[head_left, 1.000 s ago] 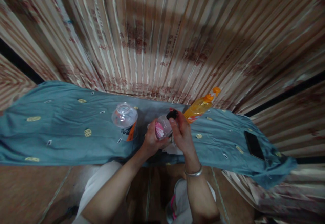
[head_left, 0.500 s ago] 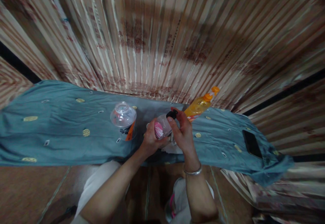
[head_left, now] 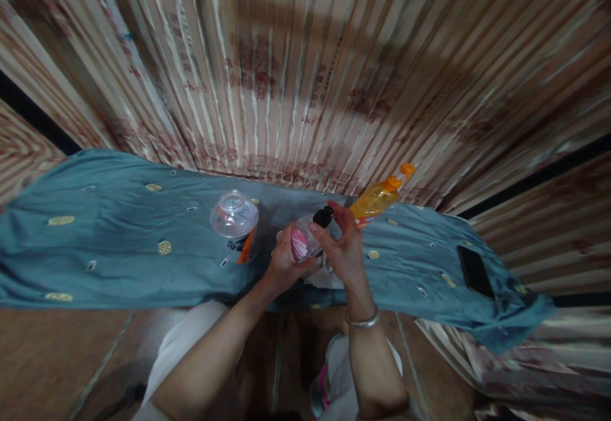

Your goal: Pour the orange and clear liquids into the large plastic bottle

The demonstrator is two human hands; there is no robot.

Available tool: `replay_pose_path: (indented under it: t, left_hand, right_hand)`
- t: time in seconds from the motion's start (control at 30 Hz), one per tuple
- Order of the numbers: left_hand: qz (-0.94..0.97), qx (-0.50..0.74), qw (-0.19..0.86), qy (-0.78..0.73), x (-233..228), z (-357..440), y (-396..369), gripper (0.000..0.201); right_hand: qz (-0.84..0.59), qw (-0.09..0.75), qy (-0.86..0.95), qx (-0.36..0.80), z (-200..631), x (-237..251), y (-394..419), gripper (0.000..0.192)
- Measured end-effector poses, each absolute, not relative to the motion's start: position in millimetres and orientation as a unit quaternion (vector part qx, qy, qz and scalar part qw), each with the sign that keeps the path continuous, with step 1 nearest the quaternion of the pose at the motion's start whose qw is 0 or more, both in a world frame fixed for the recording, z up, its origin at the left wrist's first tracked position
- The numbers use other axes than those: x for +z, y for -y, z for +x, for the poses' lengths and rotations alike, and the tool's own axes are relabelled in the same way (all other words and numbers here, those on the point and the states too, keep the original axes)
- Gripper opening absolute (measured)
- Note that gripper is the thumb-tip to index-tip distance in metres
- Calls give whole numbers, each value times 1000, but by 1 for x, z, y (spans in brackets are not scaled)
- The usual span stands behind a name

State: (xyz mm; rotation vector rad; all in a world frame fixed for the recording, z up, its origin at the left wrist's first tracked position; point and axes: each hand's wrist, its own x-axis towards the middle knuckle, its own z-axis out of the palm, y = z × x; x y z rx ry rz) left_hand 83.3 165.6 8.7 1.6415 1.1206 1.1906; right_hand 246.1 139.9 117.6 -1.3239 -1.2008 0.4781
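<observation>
My left hand (head_left: 285, 262) grips a small clear bottle with a pink label (head_left: 304, 241), tilted toward the right. Its black cap (head_left: 324, 216) sits at the upper end. My right hand (head_left: 342, 250) is at that cap, fingers loosened and spread around it, thumb and fingertips near or touching it; a silver bangle circles that wrist. Both hands hover over the near edge of a table draped in a blue-grey cloth (head_left: 109, 242) with gold dots.
A clear jar or bottle with an orange label (head_left: 235, 220) stands left of the hands. An orange bottle with an orange spout cap (head_left: 379, 197) stands behind the right hand. A black phone (head_left: 474, 271) lies at the right end. A striped curtain hangs behind.
My right hand's fingers have opened somewhat around the black cap, which now shows more fully. The bottle and left hand have barely moved.
</observation>
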Motion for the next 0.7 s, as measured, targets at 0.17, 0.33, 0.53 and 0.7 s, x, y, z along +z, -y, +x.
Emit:
replay_pose_path:
  t: [0.17,0.33,0.53,0.7]
  left_hand:
    - [647,479,394,-443,13,85,-163,104]
    - [641,472,405,-450,17,84,-162,104]
    - [640,466,416,-448,19,82,-162,106]
    - [649,459,414,-444,19,78,-155,105]
  right_hand:
    - [-555,597,535,221,248,118,-139,68]
    - [-532,592,552,249,249,128,-134,63]
    - [-484,653,481,327,259,132,-141,61]
    - [-488,657,447,362,275,113,-162,60]
